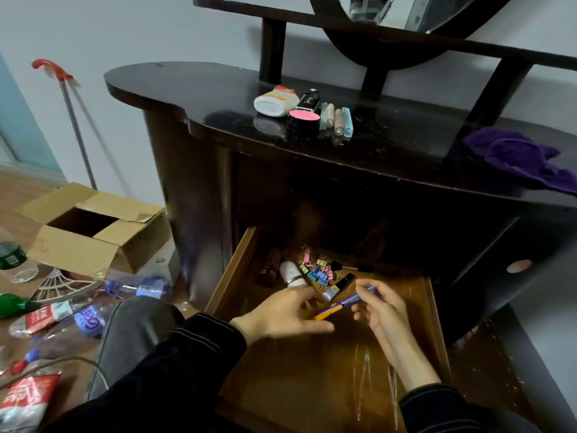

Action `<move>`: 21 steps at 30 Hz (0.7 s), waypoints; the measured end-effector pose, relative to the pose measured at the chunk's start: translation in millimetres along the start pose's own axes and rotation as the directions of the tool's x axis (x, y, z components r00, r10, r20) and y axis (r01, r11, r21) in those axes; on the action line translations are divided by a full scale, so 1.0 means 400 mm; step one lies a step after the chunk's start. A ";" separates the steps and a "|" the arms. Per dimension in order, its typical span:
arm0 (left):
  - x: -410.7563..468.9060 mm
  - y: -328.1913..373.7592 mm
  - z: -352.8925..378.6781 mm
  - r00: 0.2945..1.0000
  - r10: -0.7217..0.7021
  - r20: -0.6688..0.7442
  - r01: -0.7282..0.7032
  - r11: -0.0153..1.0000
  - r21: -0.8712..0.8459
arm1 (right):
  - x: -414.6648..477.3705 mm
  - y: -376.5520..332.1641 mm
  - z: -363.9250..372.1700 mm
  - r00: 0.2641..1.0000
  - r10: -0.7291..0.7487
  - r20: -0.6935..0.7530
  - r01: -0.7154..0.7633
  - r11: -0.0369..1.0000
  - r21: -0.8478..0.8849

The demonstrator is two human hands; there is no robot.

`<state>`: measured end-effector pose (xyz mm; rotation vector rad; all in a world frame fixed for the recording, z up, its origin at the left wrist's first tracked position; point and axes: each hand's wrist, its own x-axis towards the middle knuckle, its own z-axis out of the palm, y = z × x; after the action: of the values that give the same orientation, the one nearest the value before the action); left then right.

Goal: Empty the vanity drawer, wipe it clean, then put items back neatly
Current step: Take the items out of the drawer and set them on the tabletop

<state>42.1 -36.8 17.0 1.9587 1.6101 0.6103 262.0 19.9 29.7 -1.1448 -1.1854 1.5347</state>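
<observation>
Sorting through the open vanity drawer (435,326), lower centre of frame.
Right hand (382,310) pinching a blue-and-yellow utility knife (345,302) above the drawer; left hand (281,314) spread loose, grasping nothing, near the white bottle (290,273).

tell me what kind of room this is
Most likely a bedroom or dressing corner at home, mid-tidy: a dark vanity with a mirror, cosmetics such as a pink-lidded jar on top, and a cardboard box on the wooden floor.

Head view, close, down into drawer (312,370).
</observation>
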 end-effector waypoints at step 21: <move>-0.015 -0.011 -0.117 0.843 -0.091 -0.530 0.064 0.995 -0.070 | -0.003 0.142 0.161 0.957 0.197 0.213 0.083 0.517 -0.852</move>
<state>7.5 -36.8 49.6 1.7640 1.9583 1.2361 194.4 -3.4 -17.4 -1.6170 -2.2936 1.1390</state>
